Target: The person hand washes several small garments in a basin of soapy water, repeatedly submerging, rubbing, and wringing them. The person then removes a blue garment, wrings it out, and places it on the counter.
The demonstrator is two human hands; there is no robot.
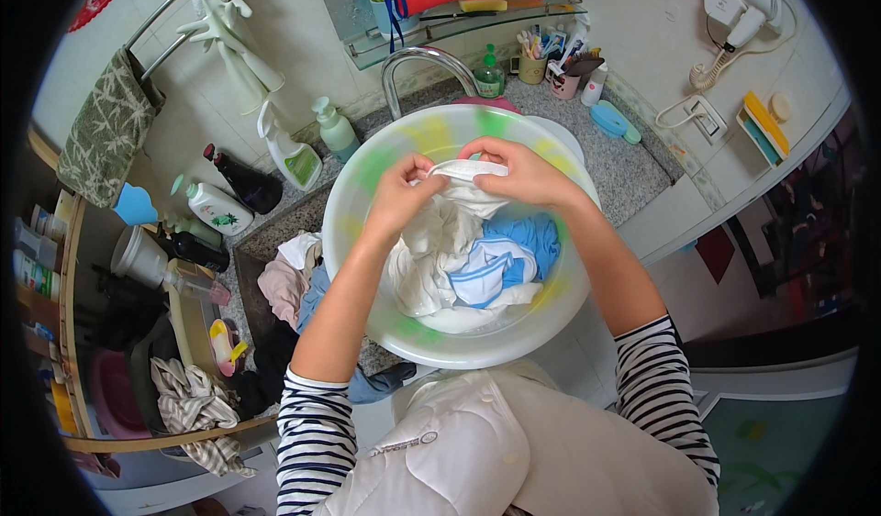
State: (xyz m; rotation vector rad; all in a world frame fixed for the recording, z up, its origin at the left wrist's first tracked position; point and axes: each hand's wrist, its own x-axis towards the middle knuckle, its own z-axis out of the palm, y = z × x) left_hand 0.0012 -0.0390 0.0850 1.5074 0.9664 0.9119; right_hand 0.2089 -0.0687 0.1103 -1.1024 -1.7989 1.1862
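Observation:
A white cloth garment is stretched by its edge between my two hands, over the far part of a large white basin with green and yellow patches. My left hand pinches the edge on the left. On the right, my right hand grips the same edge with thumb and fingers. The garment's lower part hangs into the basin and merges with other wet white cloth. Beside that lie a white cloth with blue stripes and a bright blue cloth. Which kind of garment I hold cannot be told.
A curved faucet rises behind the basin. Pink and blue clothes lie in the sink at its left. Several bottles, including a white spray bottle, line the counter. Cups with toothbrushes stand behind; a hair dryer hangs right.

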